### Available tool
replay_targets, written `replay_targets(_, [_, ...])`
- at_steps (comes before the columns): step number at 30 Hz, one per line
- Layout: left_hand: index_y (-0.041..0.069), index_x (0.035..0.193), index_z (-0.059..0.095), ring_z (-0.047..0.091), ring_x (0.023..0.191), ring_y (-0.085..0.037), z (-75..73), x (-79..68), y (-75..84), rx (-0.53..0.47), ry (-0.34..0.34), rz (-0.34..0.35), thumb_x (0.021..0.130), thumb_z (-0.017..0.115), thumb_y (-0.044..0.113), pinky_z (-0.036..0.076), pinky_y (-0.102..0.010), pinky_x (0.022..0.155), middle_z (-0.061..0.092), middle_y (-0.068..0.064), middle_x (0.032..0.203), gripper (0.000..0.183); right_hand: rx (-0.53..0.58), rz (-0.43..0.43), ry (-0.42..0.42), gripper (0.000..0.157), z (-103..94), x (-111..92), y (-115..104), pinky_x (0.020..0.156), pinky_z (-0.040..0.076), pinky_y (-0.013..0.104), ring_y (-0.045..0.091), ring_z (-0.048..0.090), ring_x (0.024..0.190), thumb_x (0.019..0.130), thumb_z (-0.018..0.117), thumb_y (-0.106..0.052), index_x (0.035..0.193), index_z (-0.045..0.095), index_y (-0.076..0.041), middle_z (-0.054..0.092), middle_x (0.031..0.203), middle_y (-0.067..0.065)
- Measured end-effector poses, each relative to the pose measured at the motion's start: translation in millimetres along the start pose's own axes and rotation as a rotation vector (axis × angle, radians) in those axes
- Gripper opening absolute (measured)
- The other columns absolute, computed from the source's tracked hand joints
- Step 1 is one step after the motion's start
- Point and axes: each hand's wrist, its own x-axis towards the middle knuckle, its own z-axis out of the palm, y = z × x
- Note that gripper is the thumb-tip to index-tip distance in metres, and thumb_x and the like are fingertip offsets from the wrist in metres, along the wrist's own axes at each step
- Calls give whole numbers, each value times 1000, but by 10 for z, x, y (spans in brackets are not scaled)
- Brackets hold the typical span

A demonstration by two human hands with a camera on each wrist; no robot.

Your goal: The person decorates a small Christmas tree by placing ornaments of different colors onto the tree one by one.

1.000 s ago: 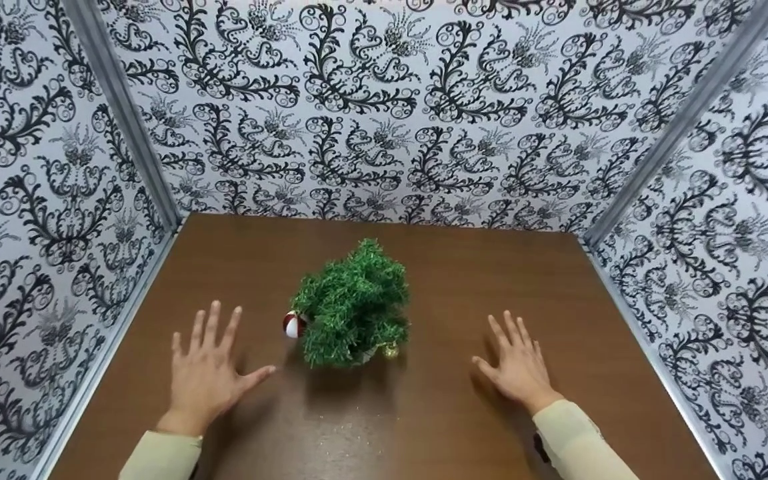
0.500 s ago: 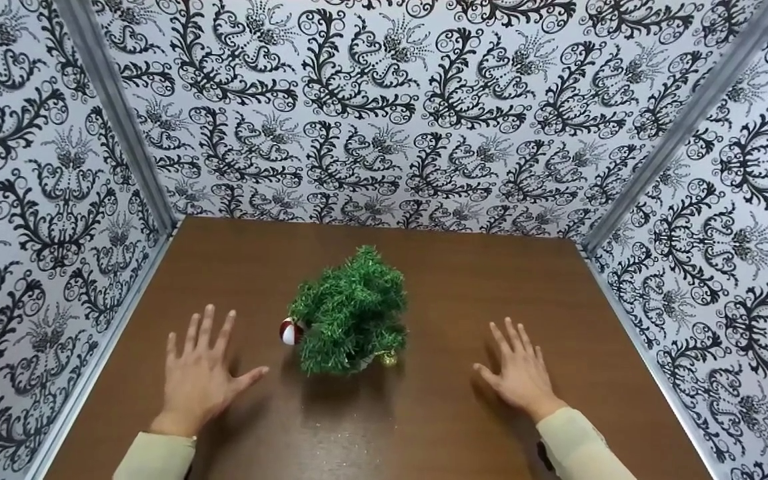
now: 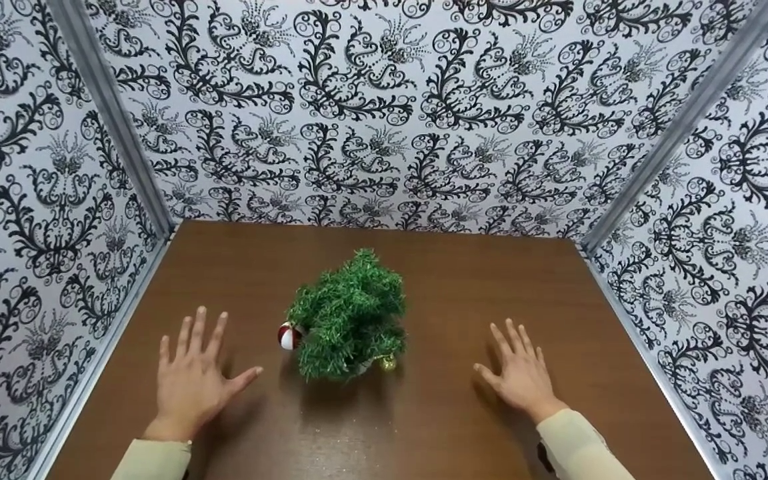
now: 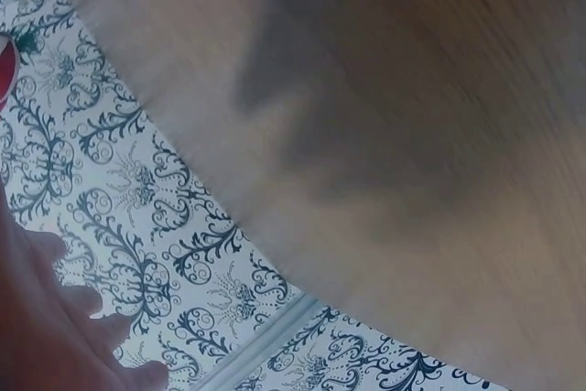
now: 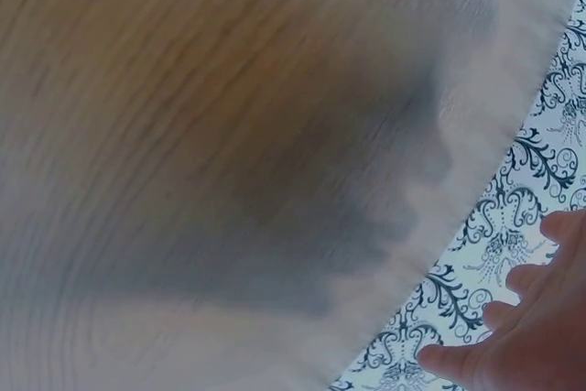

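A small green artificial Christmas tree (image 3: 351, 317) stands on the brown table. From its left side hangs a red and white ball ornament (image 3: 289, 336), and a small gold ornament (image 3: 387, 363) shows low on its right. My left hand (image 3: 191, 387) is spread palm down to the left of the tree, with the thumb pointing toward it. On the other side my right hand (image 3: 523, 377), fingers straight, is also palm down and farther from the tree. Neither hand holds anything. In the left wrist view, a bit of the red ornament (image 4: 7, 66) appears at the left edge.
The wooden table (image 3: 464, 287) is enclosed by a back wall (image 3: 384, 120) and two side walls in black and white scroll pattern. Grey metal posts (image 3: 114, 127) stand in the corners. Tiny shiny specks lie on the table in front of the tree.
The view has tilted slightly, so the tree and table sit a little lower. My left hand appears a bit farther left; the right hand is nearly unchanged.
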Motion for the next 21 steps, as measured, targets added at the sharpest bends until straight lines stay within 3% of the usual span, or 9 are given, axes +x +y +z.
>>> replay_targets(13, [13,160,22,16,147,-43,-2,20,66,11,-2,18,78,51,83,-7,-54,116,9,-21,163,111,-10,7,5,88,-53,-10,52,106,21,73,42,15,148,88,67,-56,157,32,-15,21,162,19])
replay_targets(21, [17,160,25,24,144,-42,11,-168,-36,-26,57,53,75,59,80,11,-61,115,15,-19,163,110,42,-51,25,83,-83,-13,-172,107,17,72,38,11,149,91,64,-55,158,32,-18,19,163,14])
